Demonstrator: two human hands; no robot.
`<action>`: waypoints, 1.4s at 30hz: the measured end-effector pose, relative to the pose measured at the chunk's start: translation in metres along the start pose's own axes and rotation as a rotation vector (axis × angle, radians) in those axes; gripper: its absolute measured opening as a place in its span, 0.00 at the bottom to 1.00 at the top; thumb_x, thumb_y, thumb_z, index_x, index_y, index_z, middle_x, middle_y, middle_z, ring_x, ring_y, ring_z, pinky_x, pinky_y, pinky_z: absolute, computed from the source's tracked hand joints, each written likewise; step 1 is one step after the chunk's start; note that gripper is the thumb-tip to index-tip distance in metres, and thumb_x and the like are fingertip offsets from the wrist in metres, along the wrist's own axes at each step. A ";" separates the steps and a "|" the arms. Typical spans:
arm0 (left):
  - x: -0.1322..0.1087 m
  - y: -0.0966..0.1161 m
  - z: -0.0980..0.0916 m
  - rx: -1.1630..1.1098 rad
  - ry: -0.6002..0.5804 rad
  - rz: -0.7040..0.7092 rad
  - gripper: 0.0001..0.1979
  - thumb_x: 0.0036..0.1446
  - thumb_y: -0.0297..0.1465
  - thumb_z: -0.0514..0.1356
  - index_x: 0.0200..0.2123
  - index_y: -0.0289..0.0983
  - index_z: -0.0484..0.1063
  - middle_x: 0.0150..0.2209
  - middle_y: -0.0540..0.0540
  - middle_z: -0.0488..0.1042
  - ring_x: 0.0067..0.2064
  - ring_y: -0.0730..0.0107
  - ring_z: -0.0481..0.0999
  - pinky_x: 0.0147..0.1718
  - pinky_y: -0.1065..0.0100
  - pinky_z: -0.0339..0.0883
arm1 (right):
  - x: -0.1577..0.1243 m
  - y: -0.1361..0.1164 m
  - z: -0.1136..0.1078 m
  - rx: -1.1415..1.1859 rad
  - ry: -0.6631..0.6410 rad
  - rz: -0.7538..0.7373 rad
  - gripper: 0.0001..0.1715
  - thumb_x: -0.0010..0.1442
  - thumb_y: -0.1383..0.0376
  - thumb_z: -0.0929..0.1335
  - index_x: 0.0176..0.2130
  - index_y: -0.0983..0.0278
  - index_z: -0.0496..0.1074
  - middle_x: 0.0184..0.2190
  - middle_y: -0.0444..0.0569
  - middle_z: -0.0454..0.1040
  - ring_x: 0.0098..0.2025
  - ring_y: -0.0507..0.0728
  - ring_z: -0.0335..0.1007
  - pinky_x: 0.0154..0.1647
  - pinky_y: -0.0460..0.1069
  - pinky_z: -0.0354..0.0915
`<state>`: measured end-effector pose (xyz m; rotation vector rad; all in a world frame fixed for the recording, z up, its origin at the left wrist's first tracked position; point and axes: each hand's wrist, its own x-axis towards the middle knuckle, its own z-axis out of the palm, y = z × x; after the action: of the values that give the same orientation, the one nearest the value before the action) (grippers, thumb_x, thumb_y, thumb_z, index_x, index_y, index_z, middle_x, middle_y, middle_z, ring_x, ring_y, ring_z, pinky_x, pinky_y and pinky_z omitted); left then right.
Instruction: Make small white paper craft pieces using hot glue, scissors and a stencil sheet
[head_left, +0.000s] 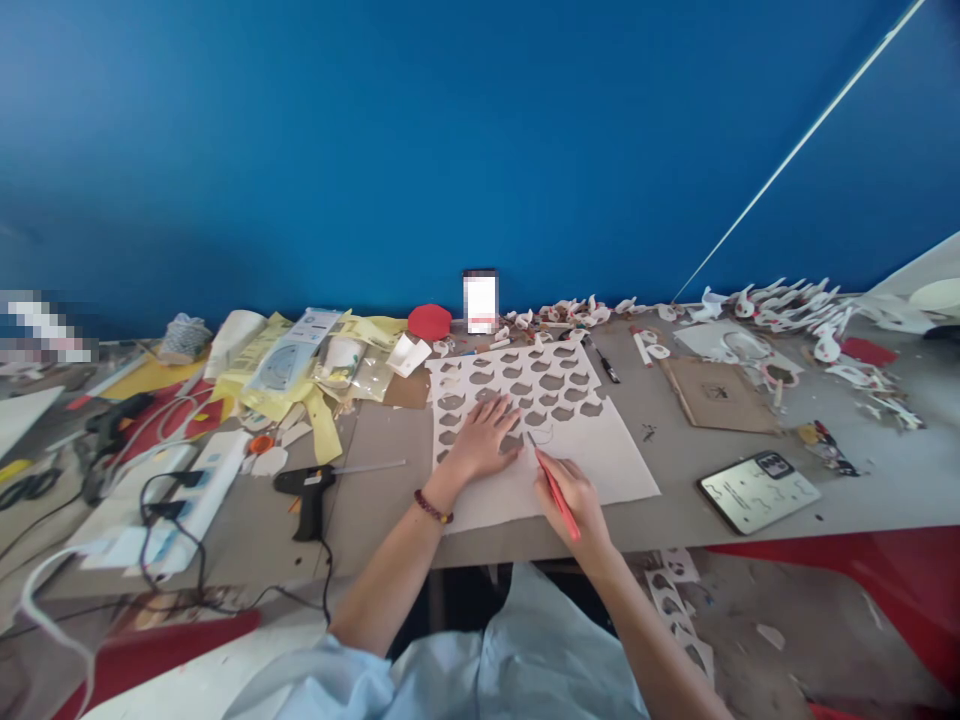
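A white, flat sheet with rows of curved cut-outs (600,460) lay on the grey tabletop (382,530) in front of the person, its near part uncut. The left hand (480,442) lay flat over the holed part, fingers slightly spread and thumb held out to the side. The right hand (576,500) pinched a slim red pen-shaped tool (557,497) between thumb and fingers, its tip beside a thin drawn outline (546,435); whether that tip was a blade or a nib was too small to tell. The left thumb lay near the tip, so a slip leftward, if the tool was sharp, could have nicked it. The narrow strips between the holes looked weak: a dragging palm might have torn them, and a lightly held sheet might have shifted, spoiling the line. The black glue gun's cord (328,580) hung near the left forearm, where a careless sweep could have snagged it and pulled the black glue gun (309,495) over.
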<state>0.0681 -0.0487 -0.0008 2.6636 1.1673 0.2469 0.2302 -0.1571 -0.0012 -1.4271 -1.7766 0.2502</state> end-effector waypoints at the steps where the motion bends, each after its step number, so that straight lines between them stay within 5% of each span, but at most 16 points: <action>1: 0.000 0.000 0.000 -0.001 -0.002 -0.001 0.34 0.59 0.51 0.45 0.64 0.42 0.48 0.67 0.44 0.44 0.67 0.57 0.44 0.63 0.54 0.37 | 0.002 -0.001 -0.002 -0.002 -0.015 0.010 0.19 0.59 0.71 0.60 0.48 0.64 0.71 0.35 0.54 0.76 0.38 0.60 0.72 0.39 0.54 0.70; 16: -0.001 0.000 0.003 0.003 -0.006 -0.026 0.34 0.59 0.50 0.46 0.64 0.43 0.48 0.68 0.45 0.42 0.67 0.57 0.45 0.63 0.54 0.39 | 0.007 -0.013 -0.006 -0.148 -0.170 0.026 0.21 0.62 0.69 0.58 0.53 0.66 0.67 0.31 0.54 0.74 0.36 0.61 0.70 0.33 0.52 0.67; 42: 0.001 0.002 0.002 0.013 -0.006 -0.048 0.34 0.58 0.49 0.50 0.64 0.43 0.50 0.67 0.46 0.43 0.67 0.61 0.44 0.64 0.56 0.39 | -0.005 -0.022 -0.014 -0.117 -0.285 0.074 0.22 0.62 0.69 0.58 0.55 0.72 0.63 0.35 0.56 0.73 0.40 0.62 0.69 0.39 0.56 0.69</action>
<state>0.0701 -0.0497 -0.0019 2.6418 1.2328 0.2236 0.2246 -0.1736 0.0190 -1.6062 -1.9961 0.4123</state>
